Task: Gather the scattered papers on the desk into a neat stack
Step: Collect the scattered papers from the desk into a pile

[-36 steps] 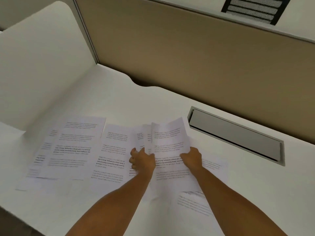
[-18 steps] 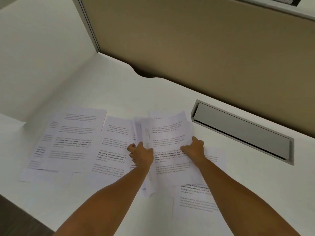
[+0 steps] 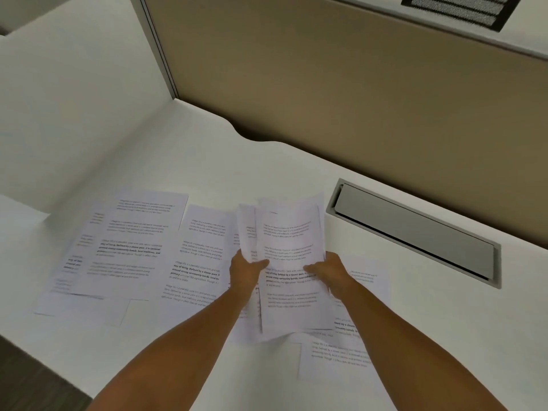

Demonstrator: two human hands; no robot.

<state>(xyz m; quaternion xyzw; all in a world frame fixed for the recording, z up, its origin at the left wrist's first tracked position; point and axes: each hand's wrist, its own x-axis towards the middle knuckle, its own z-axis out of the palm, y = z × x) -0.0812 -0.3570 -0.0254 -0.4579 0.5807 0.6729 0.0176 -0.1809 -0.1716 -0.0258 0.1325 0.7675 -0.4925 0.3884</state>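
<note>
Papers [image 3: 292,262] in a small bunch are held up over the white desk [image 3: 267,161]. Left hand [image 3: 247,272] pinches one side, right hand [image 3: 332,272] the other. More sheets [image 3: 130,241] lie flat, spread out beside them.

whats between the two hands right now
In the head view, the bundle of printed sheets fills the gap: the left hand grips its left edge and the right hand its right edge, lifted above the desk.
</note>
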